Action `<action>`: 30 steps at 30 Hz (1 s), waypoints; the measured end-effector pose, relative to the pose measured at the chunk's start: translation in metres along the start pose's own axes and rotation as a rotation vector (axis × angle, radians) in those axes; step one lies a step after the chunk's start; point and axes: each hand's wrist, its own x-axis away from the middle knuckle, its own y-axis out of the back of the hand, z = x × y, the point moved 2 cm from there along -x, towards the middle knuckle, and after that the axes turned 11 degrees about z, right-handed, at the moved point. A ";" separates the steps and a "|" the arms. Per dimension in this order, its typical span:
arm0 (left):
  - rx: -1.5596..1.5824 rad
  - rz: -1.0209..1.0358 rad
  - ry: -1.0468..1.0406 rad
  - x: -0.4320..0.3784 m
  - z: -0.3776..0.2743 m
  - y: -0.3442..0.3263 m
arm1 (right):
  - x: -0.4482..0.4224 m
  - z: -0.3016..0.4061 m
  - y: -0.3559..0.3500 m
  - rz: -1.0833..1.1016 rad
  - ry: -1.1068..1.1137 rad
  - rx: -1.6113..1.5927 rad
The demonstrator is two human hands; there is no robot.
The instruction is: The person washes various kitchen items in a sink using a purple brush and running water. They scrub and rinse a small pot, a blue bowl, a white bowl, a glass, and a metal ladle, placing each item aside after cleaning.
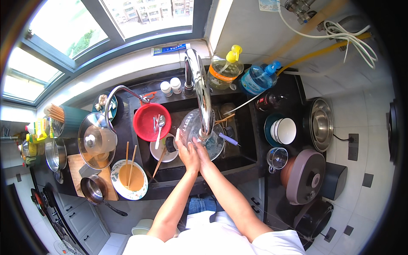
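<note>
Under the tall chrome faucet [204, 105], my left hand [187, 156] grips the edge of a clear glass lid [191, 120] that bears writing along its rim. My right hand [201, 151] is pressed close beside it, fingertips near the spout; whether it also grips the lid is hidden. Just below and to the right is a round pot [215, 148] with water in it, standing in the dark sink [244, 149]. A black handle [171, 144] juts out left of my left hand, above a white bowl [156, 151]. Wooden chopsticks [159, 164] lean across that bowl.
A red colander [152, 108] with a spoon and forks sits at the sink's left. Pump bottles [223, 75] stand behind. A patterned bowl [119, 188] of brownish liquid, a saucepan [94, 190] and a lidded pot [92, 143] are left; white bowls [284, 131] and a glass cup [277, 157] right.
</note>
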 end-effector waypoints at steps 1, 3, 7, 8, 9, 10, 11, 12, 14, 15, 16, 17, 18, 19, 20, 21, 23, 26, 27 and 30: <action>-0.017 0.030 -0.024 0.001 0.001 0.002 | -0.006 -0.003 0.004 0.060 -0.094 -0.127; -0.055 0.086 -0.077 0.000 0.007 0.007 | -0.022 0.008 0.017 0.043 -0.193 -0.131; 0.075 0.241 -0.010 -0.011 0.007 0.021 | -0.061 0.106 0.010 0.312 0.277 0.804; 0.037 0.273 0.073 -0.015 0.000 0.020 | -0.069 0.132 0.002 0.442 0.428 1.035; -0.080 0.292 0.013 -0.024 0.011 0.029 | -0.026 0.161 -0.063 0.379 0.476 1.457; -0.223 0.353 -0.033 -0.032 0.012 0.028 | -0.014 0.173 -0.087 0.461 0.542 1.627; -0.365 0.413 -0.080 -0.040 0.012 0.024 | -0.011 0.174 -0.103 0.544 0.606 1.797; -0.448 0.462 0.046 -0.048 0.008 0.015 | -0.042 0.154 -0.089 0.599 0.561 1.897; -0.556 0.502 0.124 -0.064 0.032 0.011 | -0.090 0.113 -0.064 0.730 0.573 1.828; -0.558 0.525 0.186 -0.067 0.034 0.011 | -0.089 0.105 -0.067 0.804 0.621 1.656; -0.589 0.509 0.146 -0.067 0.029 0.011 | -0.088 0.101 -0.069 0.877 0.669 1.496; -0.546 0.499 0.056 -0.068 0.031 0.010 | -0.090 0.112 -0.063 0.794 0.728 1.931; -0.511 0.465 -0.019 -0.070 0.040 0.020 | -0.073 0.121 -0.083 0.747 0.815 2.348; -0.471 0.448 -0.098 -0.068 0.046 0.024 | -0.060 0.138 -0.086 0.642 0.670 2.240; -0.304 0.439 0.035 -0.065 0.044 0.026 | -0.046 0.157 -0.088 0.525 0.545 2.108; -0.136 0.428 0.163 -0.062 0.034 0.026 | -0.032 0.176 -0.088 0.402 0.449 1.968; 0.207 0.417 0.406 -0.054 0.014 0.016 | -0.067 0.163 0.000 0.262 0.378 1.378; 0.334 0.211 0.347 -0.036 0.007 0.005 | -0.034 0.100 0.028 -0.049 0.269 0.739; 0.407 0.122 0.369 -0.026 0.000 -0.005 | -0.024 0.073 0.029 -0.083 0.203 0.502; 0.258 -0.052 0.044 -0.005 0.021 -0.026 | -0.001 0.030 0.017 -0.199 0.139 0.079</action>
